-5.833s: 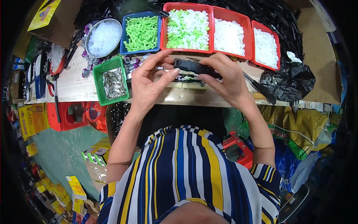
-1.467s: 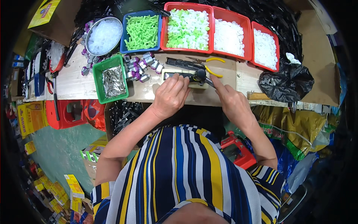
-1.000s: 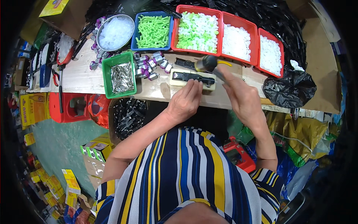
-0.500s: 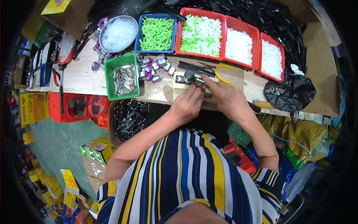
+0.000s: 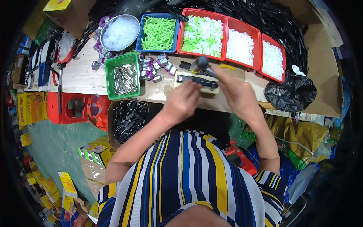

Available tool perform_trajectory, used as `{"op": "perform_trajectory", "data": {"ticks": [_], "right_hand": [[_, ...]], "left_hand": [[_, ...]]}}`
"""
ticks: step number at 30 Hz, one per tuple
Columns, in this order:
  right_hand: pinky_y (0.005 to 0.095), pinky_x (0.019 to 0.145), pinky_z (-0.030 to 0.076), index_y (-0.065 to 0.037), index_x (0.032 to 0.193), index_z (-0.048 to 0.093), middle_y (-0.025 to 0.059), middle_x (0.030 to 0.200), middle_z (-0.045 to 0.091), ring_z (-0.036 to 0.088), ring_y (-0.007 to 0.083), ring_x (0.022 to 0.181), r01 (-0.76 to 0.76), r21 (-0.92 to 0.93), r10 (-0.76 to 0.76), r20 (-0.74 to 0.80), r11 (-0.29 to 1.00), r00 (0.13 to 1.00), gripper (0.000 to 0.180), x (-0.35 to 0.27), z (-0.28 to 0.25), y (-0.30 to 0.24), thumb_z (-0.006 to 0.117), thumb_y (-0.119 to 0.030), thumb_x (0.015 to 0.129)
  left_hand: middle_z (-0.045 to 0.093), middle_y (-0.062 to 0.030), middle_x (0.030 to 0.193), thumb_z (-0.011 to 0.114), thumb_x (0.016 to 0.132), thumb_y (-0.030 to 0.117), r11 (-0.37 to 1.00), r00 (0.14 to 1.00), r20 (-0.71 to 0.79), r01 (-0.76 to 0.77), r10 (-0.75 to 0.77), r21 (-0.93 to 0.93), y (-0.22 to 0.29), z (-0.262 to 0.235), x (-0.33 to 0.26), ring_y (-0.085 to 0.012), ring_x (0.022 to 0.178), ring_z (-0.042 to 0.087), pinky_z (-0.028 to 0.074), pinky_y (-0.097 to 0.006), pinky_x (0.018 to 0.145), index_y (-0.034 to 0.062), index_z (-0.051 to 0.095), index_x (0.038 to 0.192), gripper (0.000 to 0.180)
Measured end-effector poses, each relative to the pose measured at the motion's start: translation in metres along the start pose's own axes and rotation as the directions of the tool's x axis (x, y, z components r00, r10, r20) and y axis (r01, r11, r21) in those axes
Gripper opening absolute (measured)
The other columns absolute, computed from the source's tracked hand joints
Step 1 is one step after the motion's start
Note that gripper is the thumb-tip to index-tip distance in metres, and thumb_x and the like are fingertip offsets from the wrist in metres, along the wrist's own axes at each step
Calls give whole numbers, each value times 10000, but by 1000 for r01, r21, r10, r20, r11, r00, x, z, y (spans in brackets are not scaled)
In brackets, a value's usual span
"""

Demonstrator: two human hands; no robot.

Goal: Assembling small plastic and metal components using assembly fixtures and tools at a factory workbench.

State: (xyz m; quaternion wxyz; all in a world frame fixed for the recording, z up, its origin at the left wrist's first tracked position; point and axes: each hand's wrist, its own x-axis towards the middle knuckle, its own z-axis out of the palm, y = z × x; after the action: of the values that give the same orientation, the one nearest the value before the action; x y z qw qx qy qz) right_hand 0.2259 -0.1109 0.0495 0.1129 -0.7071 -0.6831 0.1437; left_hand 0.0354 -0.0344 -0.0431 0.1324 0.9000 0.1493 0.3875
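My right hand (image 5: 239, 92) is wrapped round a hammer (image 5: 200, 64), its dark head raised over the bench. Below it, a long black plastic part (image 5: 206, 82) lies in a cream block (image 5: 214, 91). My left hand (image 5: 183, 100) is closed at the near left end of that part, fingertips pressed together. Whatever it may pinch is hidden. Behind the block another black piece (image 5: 185, 65) shows, partly covered by the hammer. A yellow plier handle (image 5: 227, 67) sticks out beyond my right hand.
Loose purple-and-silver pieces (image 5: 157, 68) lie beside a green bin of metal pins (image 5: 109, 81). Along the back stand a metal bowl (image 5: 102, 39), a blue bin (image 5: 138, 47) and red bins (image 5: 225, 38). A black plastic bag (image 5: 291, 94) sits at the right.
The hammer has lifted off the black part, with my right hand rising alongside. My left hand has shifted slightly left and nearer, so more of the part shows.
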Motion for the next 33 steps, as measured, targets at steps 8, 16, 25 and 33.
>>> {"op": "perform_trajectory", "data": {"ticks": [8, 16, 25, 33], "right_hand": [[452, 700, 542, -109, 1365, 537, 218, 1008, 674, 666, 412, 848, 51, 106, -31, -182, 993, 983, 449, -24, 14, 3, 601, -49, 925], [481, 635, 518, -177, 1413, 493, 221, 855, 649, 642, 428, 741, -69, 89, 74, -57, 994, 996, 507, -27, 37, 15, 609, -97, 926], [489, 703, 533, -171, 1368, 528, 213, 1012, 676, 659, 418, 864, -97, -4, 97, -22, 995, 995, 442, -18, 25, 6, 582, -83, 939], [428, 716, 547, -107, 1336, 573, 225, 1089, 676, 707, 358, 875, -10, 244, 98, -352, 970, 931, 443, -30, -4, 5, 612, 2, 908]], "left_hand": [[635, -201, 1050, 707, 755, 10, 993, 997, -12, 73, -72, 92, -16, -7, -6, -348, 990, 631, 537, -386, 807, -104, 656, 1037, 308], [650, -197, 1006, 723, 731, -20, 995, 1000, -4, 30, -30, 99, -15, -11, 2, -353, 924, 650, 550, -394, 792, -96, 659, 1013, 299], [648, -188, 993, 727, 727, -5, 995, 1000, 6, 2, -3, 95, -14, -13, 4, -347, 920, 646, 546, -399, 785, -89, 653, 1036, 328], [602, -180, 1045, 716, 736, 39, 998, 998, 62, -14, 10, 57, -13, -10, 9, -329, 1009, 594, 498, -386, 825, -98, 625, 1069, 372]]}}
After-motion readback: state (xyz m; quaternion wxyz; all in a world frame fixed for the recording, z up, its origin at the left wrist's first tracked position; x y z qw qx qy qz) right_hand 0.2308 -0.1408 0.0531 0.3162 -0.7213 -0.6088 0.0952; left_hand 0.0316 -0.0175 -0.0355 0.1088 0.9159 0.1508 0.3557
